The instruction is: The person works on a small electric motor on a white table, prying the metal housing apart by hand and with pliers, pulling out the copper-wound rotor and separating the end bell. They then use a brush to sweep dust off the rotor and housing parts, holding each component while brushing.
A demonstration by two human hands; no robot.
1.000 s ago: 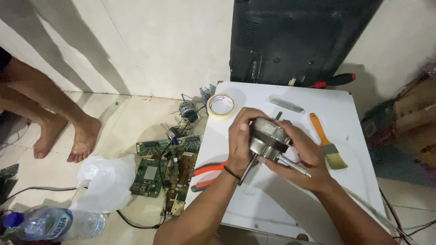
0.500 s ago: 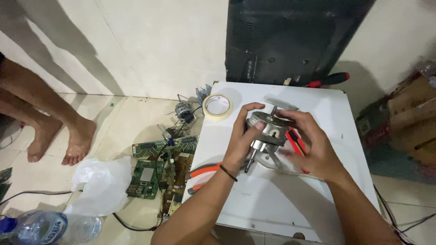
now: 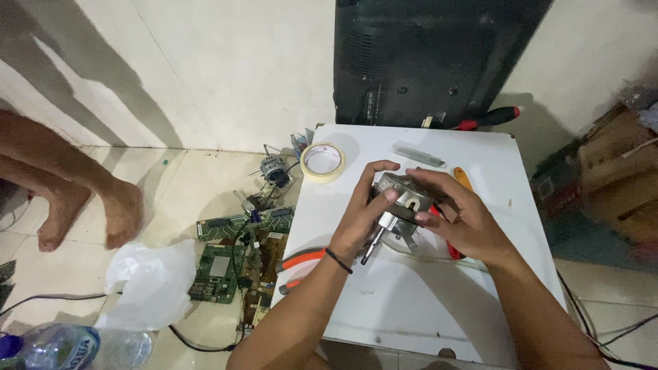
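Note:
Both of my hands hold a round grey metal motor (image 3: 403,199) with a thin shaft sticking down toward me, just above the white table (image 3: 425,301). My left hand (image 3: 362,212) grips its left side, thumb and fingers wrapped around the casing. My right hand (image 3: 460,218) cups its right side and covers a red-handled tool (image 3: 452,248) lying underneath. A brush with an orange handle (image 3: 463,178) pokes out beyond my right fingers.
A roll of masking tape (image 3: 323,162) and a small grey bar (image 3: 419,155) lie on the table's far part. Orange-handled pliers (image 3: 299,264) hang at its left edge. A black monitor back (image 3: 432,58), circuit boards (image 3: 233,253), a plastic bag, a bottle and another person's bare feet (image 3: 89,209) surround it.
The motor has been turned in my hands, and my right hand moved over the red-handled tool. The view has shifted slightly, hiding most of the brush.

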